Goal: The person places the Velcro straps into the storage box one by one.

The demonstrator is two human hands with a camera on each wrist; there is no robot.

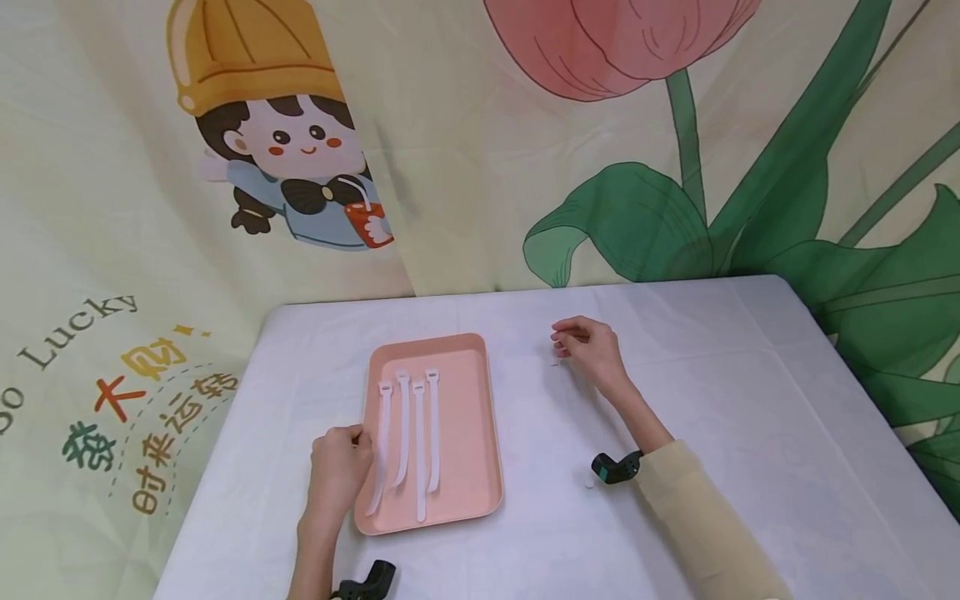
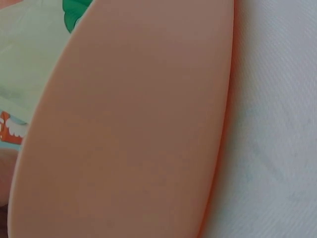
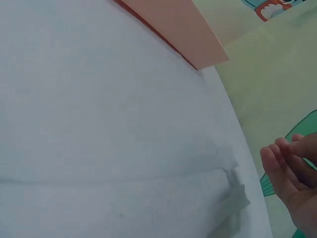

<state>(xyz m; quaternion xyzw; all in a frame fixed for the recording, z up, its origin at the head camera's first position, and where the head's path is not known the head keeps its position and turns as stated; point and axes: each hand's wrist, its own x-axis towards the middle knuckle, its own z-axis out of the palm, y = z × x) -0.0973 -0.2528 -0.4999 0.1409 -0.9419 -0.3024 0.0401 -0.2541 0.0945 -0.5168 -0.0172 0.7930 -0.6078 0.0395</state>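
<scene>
A pink tray [image 1: 468,417] lies on the table with several white strips [image 1: 433,433] in it, side by side. Each strip has a small square slotted head, like a strap or cable tie. My left hand [image 1: 341,467], fingers curled, grips the tray's left rim. The left wrist view is mostly filled by the tray's outer wall [image 2: 129,119], with a bit of finger at the left edge. To the right of the tray, my right hand [image 1: 588,350] hovers over the table, fingers loosely bent and thumb near the index finger. Nothing shows between the fingertips [image 3: 282,144].
A white cloth covers the table [image 1: 720,400]. One small whitish bit [image 1: 555,363] shows just below the right fingertips, another small whitish bit [image 1: 588,484] near the right wrist camera [image 1: 617,468]. A printed curtain [image 1: 450,150] hangs behind the table's far edge.
</scene>
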